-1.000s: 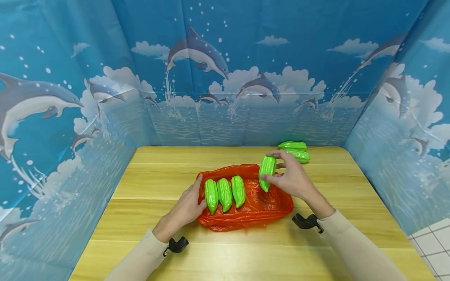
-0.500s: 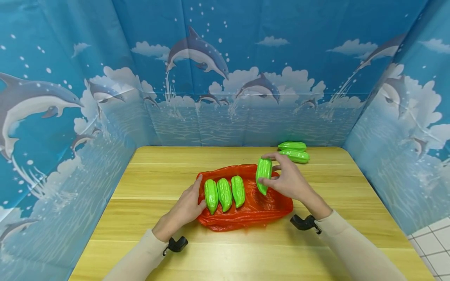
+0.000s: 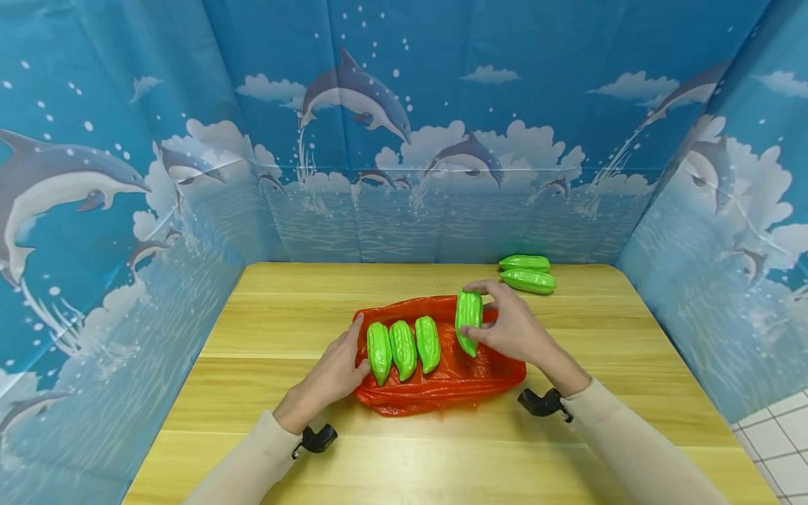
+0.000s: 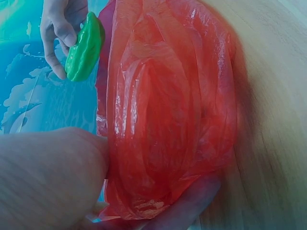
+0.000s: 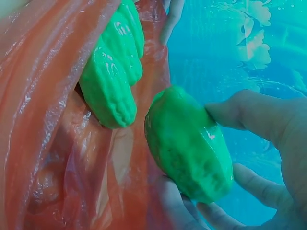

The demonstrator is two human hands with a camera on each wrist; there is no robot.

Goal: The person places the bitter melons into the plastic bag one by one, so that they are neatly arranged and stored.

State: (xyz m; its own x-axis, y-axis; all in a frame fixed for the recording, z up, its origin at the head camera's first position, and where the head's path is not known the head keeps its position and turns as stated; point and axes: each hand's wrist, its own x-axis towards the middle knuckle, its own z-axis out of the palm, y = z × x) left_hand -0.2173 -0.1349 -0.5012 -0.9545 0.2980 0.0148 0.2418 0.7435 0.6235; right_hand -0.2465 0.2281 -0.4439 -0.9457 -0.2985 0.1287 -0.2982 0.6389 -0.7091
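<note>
My right hand [image 3: 511, 326] pinches a shiny green bitter melon [image 3: 468, 322] between thumb and fingers, over the right half of a red plastic bag [image 3: 451, 387]. In the right wrist view the held melon [image 5: 189, 143] hangs clear of the bag. Three more bitter melons [image 3: 403, 351] lie side by side in the bag's left half, pointing toward me. My left hand [image 3: 331, 372] holds the bag's left end, its index finger along the edge. In the left wrist view the bag [image 4: 163, 120] hides part of that hand's fingers.
Two other green bitter melons [image 3: 529, 281] lie at the back right of the wooden table [image 3: 278, 301]. A blue dolphin-print curtain [image 3: 442, 210] stands behind the table and along both sides. Black cameras [image 3: 541, 402] are strapped at the wrists.
My right hand has moved left and slightly toward me with the held bitter melon, further over the bag. My left hand and the three melons in the bag have stayed put.
</note>
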